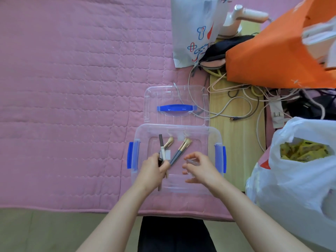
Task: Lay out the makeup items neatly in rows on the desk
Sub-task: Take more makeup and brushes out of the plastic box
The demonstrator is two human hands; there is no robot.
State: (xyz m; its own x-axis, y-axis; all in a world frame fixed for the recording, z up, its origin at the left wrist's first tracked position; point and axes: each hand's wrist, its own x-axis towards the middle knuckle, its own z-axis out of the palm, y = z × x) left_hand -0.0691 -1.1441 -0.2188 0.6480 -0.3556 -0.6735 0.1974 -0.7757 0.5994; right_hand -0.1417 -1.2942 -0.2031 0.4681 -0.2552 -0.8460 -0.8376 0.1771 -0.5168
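A home bedroom: pink quilted bedspread point(72, 88), shopping bags point(272, 51), tangled charger cables point(236, 99).

Left hand point(153, 169) fingers curled in a grip, right hand point(201, 169) fingers loosely curled

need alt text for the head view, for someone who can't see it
Over a clear plastic box with blue latches on a pink quilt, the left hand grips several makeup brushes and pens; the right hand pinches a small clear item.

The single head-worn camera looked almost straight down from close above, wide-angled, centring the clear storage box point(177, 160) on the pink quilted bed point(72, 106), with both forearms entering from the bottom edge.
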